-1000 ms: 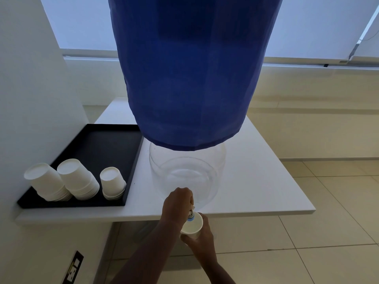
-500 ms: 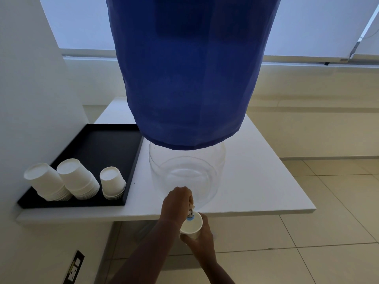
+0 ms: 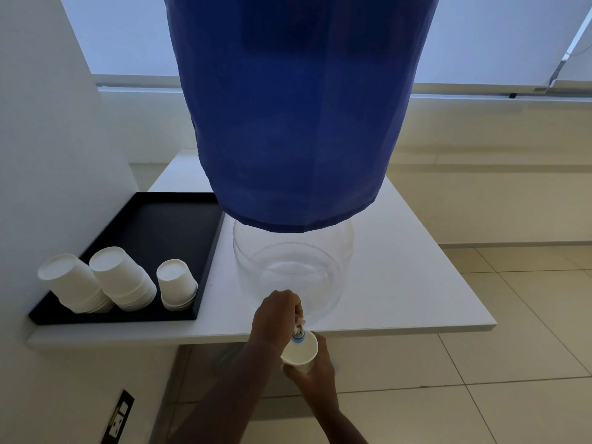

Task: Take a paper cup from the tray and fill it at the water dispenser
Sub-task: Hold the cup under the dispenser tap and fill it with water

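A clear water dispenser (image 3: 293, 270) under a blue cloth cover (image 3: 298, 107) stands on the white counter (image 3: 416, 283). Its small tap (image 3: 298, 331) with a blue ring sticks out over the counter's front edge. My left hand (image 3: 275, 315) is closed on the tap from above. My right hand (image 3: 315, 376) holds a white paper cup (image 3: 299, 352) from below, right under the tap, open end up and slightly tilted. A black tray (image 3: 153, 232) at the left carries three stacks of upturned paper cups (image 3: 123, 277).
A white wall panel (image 3: 57, 155) borders the tray on the left. A wall socket (image 3: 119, 418) sits low under the counter. Tiled floor (image 3: 480, 379) lies to the right and below the counter edge.
Nothing has visibly moved; both hands stay at the tap, with only a slight shift of the camera.
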`<state>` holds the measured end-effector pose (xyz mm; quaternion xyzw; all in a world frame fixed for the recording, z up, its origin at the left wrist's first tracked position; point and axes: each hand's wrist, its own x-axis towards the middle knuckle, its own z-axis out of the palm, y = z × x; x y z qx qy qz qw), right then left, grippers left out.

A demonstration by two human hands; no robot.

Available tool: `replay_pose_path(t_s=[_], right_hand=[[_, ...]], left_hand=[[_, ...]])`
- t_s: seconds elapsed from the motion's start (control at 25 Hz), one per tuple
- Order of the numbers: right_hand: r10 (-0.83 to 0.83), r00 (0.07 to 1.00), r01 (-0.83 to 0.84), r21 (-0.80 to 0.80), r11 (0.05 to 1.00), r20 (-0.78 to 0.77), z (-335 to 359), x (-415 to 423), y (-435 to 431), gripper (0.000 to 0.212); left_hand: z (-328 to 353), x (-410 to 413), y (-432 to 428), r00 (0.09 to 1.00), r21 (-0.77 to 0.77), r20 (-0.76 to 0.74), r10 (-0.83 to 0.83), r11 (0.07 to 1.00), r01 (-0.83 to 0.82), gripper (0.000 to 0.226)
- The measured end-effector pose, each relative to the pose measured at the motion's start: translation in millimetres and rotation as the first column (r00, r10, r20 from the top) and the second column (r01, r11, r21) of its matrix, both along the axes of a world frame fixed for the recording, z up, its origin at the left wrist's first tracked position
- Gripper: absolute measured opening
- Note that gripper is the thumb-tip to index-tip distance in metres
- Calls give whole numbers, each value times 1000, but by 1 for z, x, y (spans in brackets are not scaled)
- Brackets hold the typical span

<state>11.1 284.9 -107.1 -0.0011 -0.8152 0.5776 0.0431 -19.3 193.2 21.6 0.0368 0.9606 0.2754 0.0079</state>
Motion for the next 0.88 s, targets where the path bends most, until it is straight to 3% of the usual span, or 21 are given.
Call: replay_pose_path(t_s=[0.88], right_hand=[[21, 1000, -20, -50, 999, 23, 5, 9, -1, 56]], left_hand=[[-13, 3, -4, 997, -52, -67, -44, 998, 40, 15]])
